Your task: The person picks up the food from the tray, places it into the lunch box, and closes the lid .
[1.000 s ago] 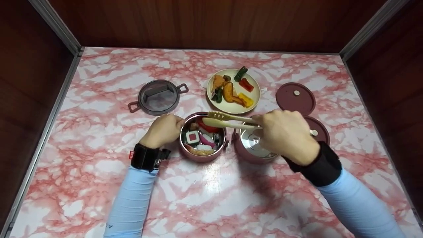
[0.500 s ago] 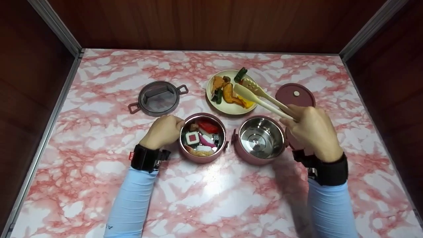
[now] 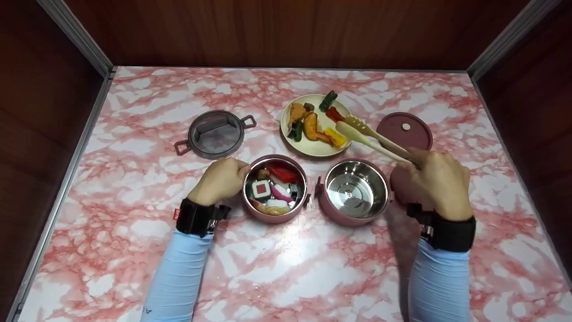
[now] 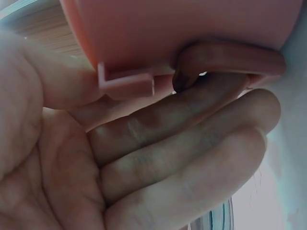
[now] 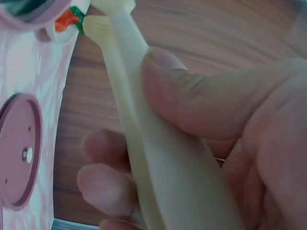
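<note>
My left hand (image 3: 219, 181) grips the side handle (image 4: 235, 57) of the left pink pot (image 3: 275, 219); in the left wrist view, fingers lie at the handle. Toy foods fill its bottom, among them a square sushi roll (image 3: 261, 188) and a red piece (image 3: 282, 173). My right hand (image 3: 440, 181) holds cream tongs (image 3: 351, 132), their tips slightly apart over the right edge of the cream plate (image 3: 308, 147). Nothing shows between the tips. On the plate are a yellow piece (image 3: 334, 137), a red piece (image 3: 335, 115), a green piece (image 3: 328, 102) and several others.
A second pink pot (image 3: 344, 219) with a bare steel inside stands right of the first. A see-through lid (image 3: 219, 134) with two handles lies at left. Two maroon lids lie at right: a back lid (image 3: 397, 134), and a front lid (image 3: 402, 188) partly behind my right hand.
The tongs have moved from above the left pot to the right and back, to the plate's right edge. My left hand has stayed at the left pot.
</note>
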Available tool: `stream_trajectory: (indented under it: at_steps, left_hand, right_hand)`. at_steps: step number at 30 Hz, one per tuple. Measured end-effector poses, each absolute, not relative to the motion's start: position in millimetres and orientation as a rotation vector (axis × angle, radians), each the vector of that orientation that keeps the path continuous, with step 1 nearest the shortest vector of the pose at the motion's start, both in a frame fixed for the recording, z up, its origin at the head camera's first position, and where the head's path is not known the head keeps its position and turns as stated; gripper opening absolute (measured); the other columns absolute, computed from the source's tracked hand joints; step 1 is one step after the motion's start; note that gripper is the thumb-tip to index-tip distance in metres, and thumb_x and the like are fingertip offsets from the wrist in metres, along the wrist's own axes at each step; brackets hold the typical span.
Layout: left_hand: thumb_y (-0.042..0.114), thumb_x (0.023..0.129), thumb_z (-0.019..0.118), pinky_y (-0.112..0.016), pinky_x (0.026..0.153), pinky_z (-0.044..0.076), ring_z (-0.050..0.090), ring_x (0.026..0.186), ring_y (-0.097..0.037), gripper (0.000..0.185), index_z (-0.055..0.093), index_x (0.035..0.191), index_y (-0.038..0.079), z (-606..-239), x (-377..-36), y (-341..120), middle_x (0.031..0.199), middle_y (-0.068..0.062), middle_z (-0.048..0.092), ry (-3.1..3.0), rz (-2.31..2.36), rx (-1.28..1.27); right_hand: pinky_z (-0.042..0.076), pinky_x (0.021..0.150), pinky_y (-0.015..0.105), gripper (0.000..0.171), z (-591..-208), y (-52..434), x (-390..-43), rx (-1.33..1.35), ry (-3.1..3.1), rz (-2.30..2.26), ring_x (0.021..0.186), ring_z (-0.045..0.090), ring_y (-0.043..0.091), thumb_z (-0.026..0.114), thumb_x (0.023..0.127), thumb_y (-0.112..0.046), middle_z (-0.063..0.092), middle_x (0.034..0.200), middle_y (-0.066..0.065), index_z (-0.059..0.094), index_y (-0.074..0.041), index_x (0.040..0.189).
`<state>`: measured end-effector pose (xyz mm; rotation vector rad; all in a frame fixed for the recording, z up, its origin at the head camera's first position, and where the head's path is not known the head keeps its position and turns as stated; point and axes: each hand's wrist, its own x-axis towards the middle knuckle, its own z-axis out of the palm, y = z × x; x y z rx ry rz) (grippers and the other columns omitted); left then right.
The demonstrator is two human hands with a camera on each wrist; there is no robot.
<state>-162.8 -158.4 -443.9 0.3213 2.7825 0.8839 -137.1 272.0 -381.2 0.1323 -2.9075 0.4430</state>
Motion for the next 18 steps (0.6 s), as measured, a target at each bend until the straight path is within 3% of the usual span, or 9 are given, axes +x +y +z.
stream_trajectory:
  at_steps: [7,18]
  left_hand:
    - [0.028,0.103,0.051,-0.038,0.07,0.047,0.058,0.066,-0.023,0.037,0.069,0.076,0.012,-445,-163,-159,0.073,-0.006,0.063,2.788,0.884,0.328]
    - [0.027,0.103,0.052,-0.04,0.073,0.047,0.06,0.07,-0.024,0.035,0.071,0.078,0.011,-444,-162,-158,0.075,-0.007,0.065,2.813,0.879,0.358]
  right_hand:
    - [0.038,0.057,0.061,0.019,-393,273,-150,0.065,-2.979,0.429,0.076,0.061,0.049,0.067,0.091,-0.034,0.067,0.082,0.026,0.075,-0.02,0.101]
    - [0.039,0.053,0.062,0.011,-402,264,-155,0.162,-2.958,0.429,0.072,0.062,0.046,0.072,0.086,-0.024,0.066,0.079,0.022,0.072,-0.016,0.094]
